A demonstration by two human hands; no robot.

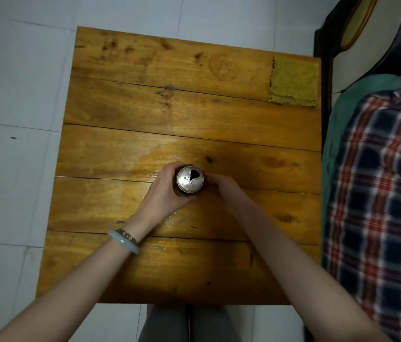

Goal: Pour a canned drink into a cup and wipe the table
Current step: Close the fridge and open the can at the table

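- Can [190,179] stands upright on the table [125,262], its long axis vertical and aimed straight up at the camera. Its mouth is open and dark liquid shows in the hole.
- Left hand [163,191] wraps the can from the left, fingers curled round the far wall and thumb on the near wall, a full hold.
- Right hand [221,186] lies just right of that grip, fingertips low against the can's right side. Whether it clasps the can or only steadies it, I cannot tell.
- No cup is in view, so no pouring direction can be judged.
- Cloth [293,81] lies flat well apart from the grip, ahead and to the right, at the table's far right corner. The right hand looks the nearer one to fetch it.
- Wet sheen [145,159] spreads just left of the grip, which suggests wiping is close.
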